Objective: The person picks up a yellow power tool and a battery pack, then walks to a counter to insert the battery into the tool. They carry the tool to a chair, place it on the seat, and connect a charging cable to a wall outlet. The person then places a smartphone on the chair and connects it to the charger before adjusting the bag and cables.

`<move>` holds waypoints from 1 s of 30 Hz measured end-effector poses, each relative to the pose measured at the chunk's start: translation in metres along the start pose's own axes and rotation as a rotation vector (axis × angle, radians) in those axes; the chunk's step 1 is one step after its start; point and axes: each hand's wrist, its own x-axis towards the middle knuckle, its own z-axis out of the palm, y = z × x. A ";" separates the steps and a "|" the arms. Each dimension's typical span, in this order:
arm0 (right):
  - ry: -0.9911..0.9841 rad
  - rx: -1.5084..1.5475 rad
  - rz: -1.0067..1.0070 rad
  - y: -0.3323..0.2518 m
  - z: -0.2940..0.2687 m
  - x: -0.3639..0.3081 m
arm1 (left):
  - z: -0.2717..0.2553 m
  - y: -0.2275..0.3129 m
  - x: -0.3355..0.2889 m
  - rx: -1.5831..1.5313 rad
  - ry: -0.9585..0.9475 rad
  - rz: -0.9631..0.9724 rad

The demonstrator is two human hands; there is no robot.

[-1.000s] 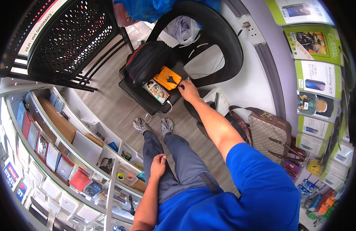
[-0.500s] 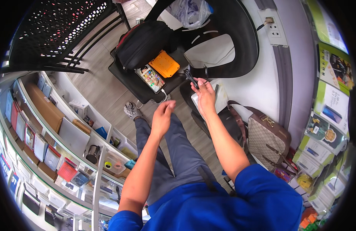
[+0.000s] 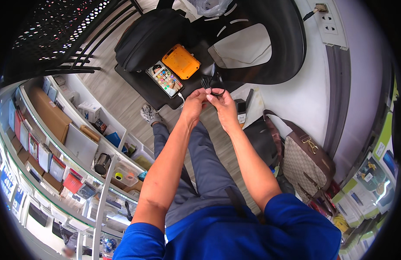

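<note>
Both my hands meet in front of me at a coiled black cable [image 3: 206, 82]. My left hand [image 3: 194, 106] pinches it from the left, fingertips together. On the other side my right hand [image 3: 225, 113] grips a loop of the same cable between thumb and fingers. Just beyond, on a black chair seat [image 3: 142, 92], lies a phone [image 3: 166, 80] with its screen lit and a white cord [image 3: 181, 98] plugged into its lower end. An orange rugged case or device [image 3: 181, 61] lies against the phone. Part of the cable is hidden by my fingers.
A black bag [image 3: 150, 41] rests on the seat behind the phone. Glass shelves [image 3: 81, 151] of boxed goods curve along the left. A patterned shoulder bag [image 3: 306, 162] stands at right, below a wall socket [image 3: 329, 24]. A perforated black chair [image 3: 63, 32] is at far left.
My left hand has moved up and right to join the right one at the cable and now pinches it. My right hand has shifted slightly left and down.
</note>
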 end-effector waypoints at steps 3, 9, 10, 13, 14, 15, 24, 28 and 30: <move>-0.051 -0.092 0.051 -0.007 -0.009 0.010 | 0.001 0.001 0.002 0.034 0.012 0.000; -0.195 0.072 0.264 -0.023 -0.023 0.023 | 0.001 -0.004 0.004 -0.122 -0.171 -0.022; -0.184 0.097 0.269 -0.023 -0.022 0.025 | 0.001 -0.006 0.005 -0.161 -0.205 -0.028; -0.146 0.168 0.272 -0.021 -0.020 0.028 | -0.001 -0.011 0.010 -0.220 -0.236 0.052; -0.134 0.175 0.280 -0.019 -0.019 0.029 | -0.003 -0.012 0.011 -0.256 -0.187 0.035; -0.113 0.178 0.286 -0.018 -0.018 0.031 | -0.005 -0.012 0.013 -0.216 -0.180 0.079; -0.084 0.039 0.217 -0.005 -0.014 0.035 | -0.019 -0.008 0.014 0.530 0.424 0.411; -0.031 0.056 0.198 -0.002 -0.013 0.037 | -0.046 0.003 0.017 0.747 0.955 0.445; -0.031 0.052 0.204 -0.002 -0.011 0.036 | -0.050 0.006 0.028 0.923 1.039 0.526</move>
